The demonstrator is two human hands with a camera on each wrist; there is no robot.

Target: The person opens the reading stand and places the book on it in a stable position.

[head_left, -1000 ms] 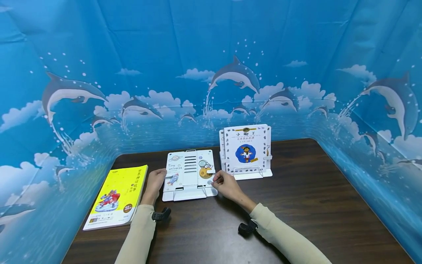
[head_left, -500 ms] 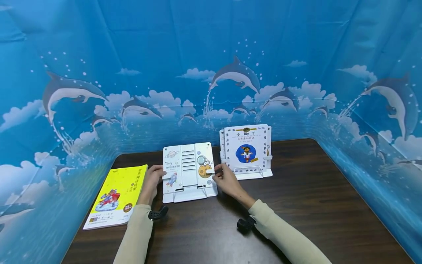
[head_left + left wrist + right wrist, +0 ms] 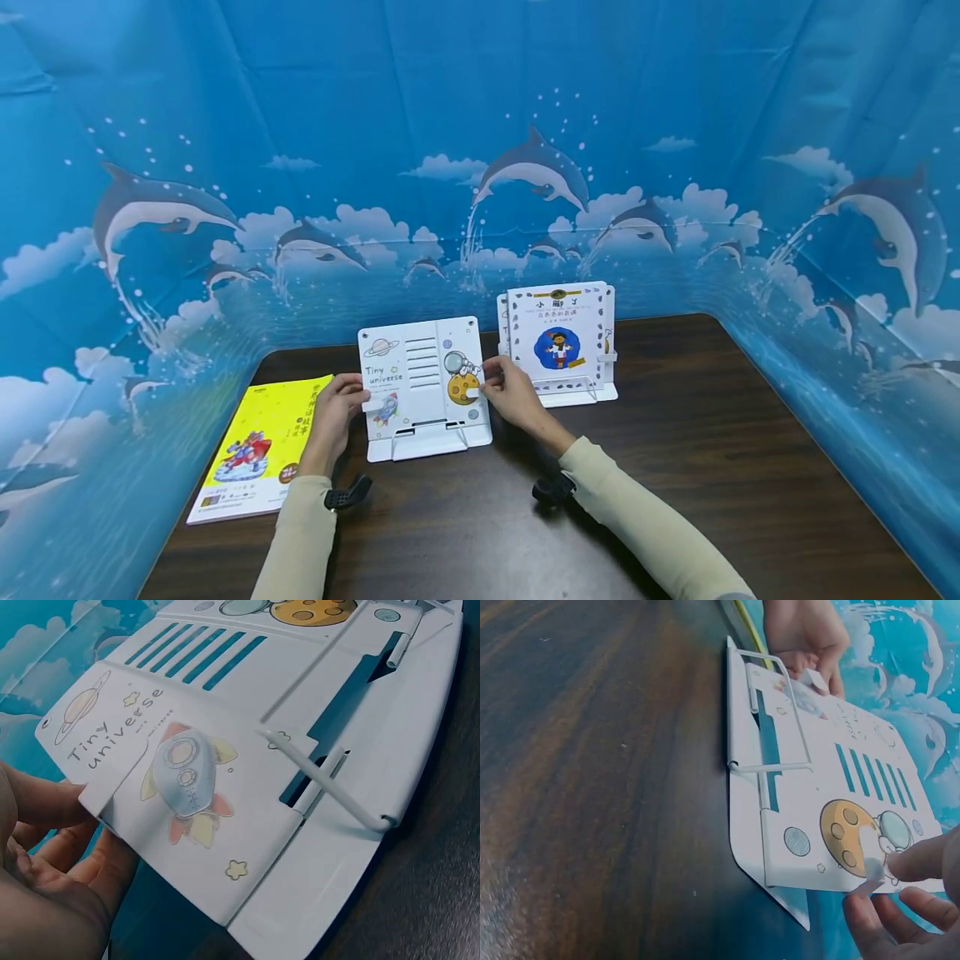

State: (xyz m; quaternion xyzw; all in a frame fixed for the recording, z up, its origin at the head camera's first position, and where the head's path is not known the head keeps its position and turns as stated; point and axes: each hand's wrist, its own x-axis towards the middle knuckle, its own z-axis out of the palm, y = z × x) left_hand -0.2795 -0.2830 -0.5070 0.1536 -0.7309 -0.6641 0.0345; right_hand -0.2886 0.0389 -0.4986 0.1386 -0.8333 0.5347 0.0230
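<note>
A white book stand (image 3: 422,379) printed "Tiny universe", with a rocket and an astronaut, stands on the table, its panel leaning back. My left hand (image 3: 334,410) grips the panel's left edge by the side clip, thumb in front and fingers behind, as the left wrist view shows. At the opposite edge my right hand (image 3: 516,393) pinches the panel beside the other clip (image 3: 871,859), thumb on the front face and fingers curled behind. A wire page holder (image 3: 322,776) sits along the stand's bottom ledge. No book rests on this stand.
Right of it, a second white stand (image 3: 611,392) bears a white picture book (image 3: 558,329). A thick yellow book (image 3: 258,417) lies flat on the left, partly covered by the left hand and forearm. Behind the dark wooden table (image 3: 720,450) hangs a blue dolphin curtain (image 3: 420,167).
The stand's panel has come up from a low lean to a steeper one, its top edge rising and shifting slightly left. Both hands have moved up and a little left with it.
</note>
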